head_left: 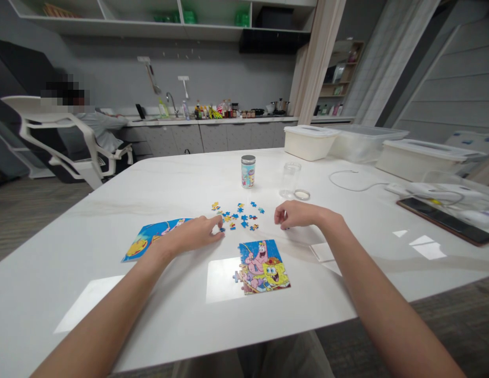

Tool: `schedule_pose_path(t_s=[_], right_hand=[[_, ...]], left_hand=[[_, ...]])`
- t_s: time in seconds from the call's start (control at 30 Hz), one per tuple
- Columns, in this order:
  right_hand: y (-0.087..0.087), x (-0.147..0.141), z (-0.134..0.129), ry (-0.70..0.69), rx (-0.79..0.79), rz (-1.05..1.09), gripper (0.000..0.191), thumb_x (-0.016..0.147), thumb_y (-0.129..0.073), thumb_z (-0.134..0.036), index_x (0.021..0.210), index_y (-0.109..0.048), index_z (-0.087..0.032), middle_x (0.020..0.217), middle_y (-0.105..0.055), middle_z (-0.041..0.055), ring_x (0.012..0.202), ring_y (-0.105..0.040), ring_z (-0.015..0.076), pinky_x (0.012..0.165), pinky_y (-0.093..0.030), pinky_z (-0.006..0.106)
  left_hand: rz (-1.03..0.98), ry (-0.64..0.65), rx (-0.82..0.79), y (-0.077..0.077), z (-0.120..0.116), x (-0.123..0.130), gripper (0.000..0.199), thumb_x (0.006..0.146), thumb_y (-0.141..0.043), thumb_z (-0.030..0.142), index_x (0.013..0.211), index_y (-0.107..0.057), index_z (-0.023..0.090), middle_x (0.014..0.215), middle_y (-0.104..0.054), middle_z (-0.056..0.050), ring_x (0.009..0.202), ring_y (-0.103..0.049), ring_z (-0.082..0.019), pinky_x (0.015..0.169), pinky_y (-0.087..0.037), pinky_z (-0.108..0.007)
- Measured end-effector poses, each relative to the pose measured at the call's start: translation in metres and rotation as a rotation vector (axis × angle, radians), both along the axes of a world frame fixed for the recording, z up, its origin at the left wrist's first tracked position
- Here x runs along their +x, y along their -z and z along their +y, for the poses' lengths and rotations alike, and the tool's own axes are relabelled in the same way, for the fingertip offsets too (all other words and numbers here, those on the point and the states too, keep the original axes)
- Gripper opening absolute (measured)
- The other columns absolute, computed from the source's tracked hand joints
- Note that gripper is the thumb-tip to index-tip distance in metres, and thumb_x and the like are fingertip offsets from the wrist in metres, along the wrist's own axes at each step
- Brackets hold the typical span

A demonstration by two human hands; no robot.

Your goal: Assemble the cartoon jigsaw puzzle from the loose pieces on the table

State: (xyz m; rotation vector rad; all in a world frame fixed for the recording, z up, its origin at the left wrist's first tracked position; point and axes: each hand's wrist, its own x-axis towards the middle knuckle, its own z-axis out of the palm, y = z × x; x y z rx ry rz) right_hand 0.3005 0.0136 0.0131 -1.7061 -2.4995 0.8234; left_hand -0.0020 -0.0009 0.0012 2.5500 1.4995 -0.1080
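Note:
My left hand (200,232) is at the left edge of the loose jigsaw pieces (244,220), its thumb and forefinger closing on a small blue puzzle piece (222,229). To the right of the pile, my right hand (294,214) hovers low over the table with its fingers curled in; whatever they hold, if anything, is hidden. Between my forearms lies a partly joined cartoon jigsaw puzzle (266,266), with straight right and bottom edges and a ragged left side. A glossy picture sheet (149,236) sits partly under my left forearm.
A printed jar with a lid (248,172) stands behind the pieces. Beside it are a clear jar (290,179) and a loose lid (302,195). Plastic bins (310,143), a cable (354,188) and a dark phone (445,220) occupy the right. Another person (106,131) sits at far left.

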Motion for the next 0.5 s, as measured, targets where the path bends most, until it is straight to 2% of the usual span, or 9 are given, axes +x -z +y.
schedule_pose_path(t_s=[0.17,0.3,0.5], right_hand=[[-0.001,-0.007,-0.001,-0.021,0.059,0.007,0.03,0.067,-0.058,-0.005,0.093,-0.067,-0.016,0.089,-0.07,0.0055,0.077,-0.063,0.0163,0.065,-0.045,0.024],[-0.003,-0.014,-0.004,-0.062,0.136,-0.014,0.027,0.071,-0.058,-0.005,0.094,-0.067,-0.016,0.09,-0.069,0.0058,0.079,-0.061,0.0161,0.067,-0.044,0.024],[-0.004,-0.023,-0.007,-0.082,0.147,-0.014,0.025,0.075,-0.056,-0.006,0.095,-0.067,-0.016,0.09,-0.068,0.006,0.079,-0.06,0.0154,0.068,-0.043,0.023]], left_hand=[[-0.015,0.003,-0.004,0.002,-0.002,0.002,0.037,0.086,-0.037,0.049,0.109,-0.053,0.025,0.081,-0.066,-0.007,0.066,-0.06,-0.022,0.065,-0.043,-0.033],[-0.032,0.003,0.001,0.002,-0.003,0.001,0.038,0.085,-0.038,0.05,0.11,-0.051,0.024,0.085,-0.066,-0.007,0.068,-0.06,-0.022,0.067,-0.043,-0.033],[-0.043,0.008,0.006,0.003,-0.001,-0.001,0.037,0.085,-0.039,0.051,0.109,-0.048,0.024,0.085,-0.065,-0.007,0.071,-0.06,-0.022,0.067,-0.042,-0.033]])
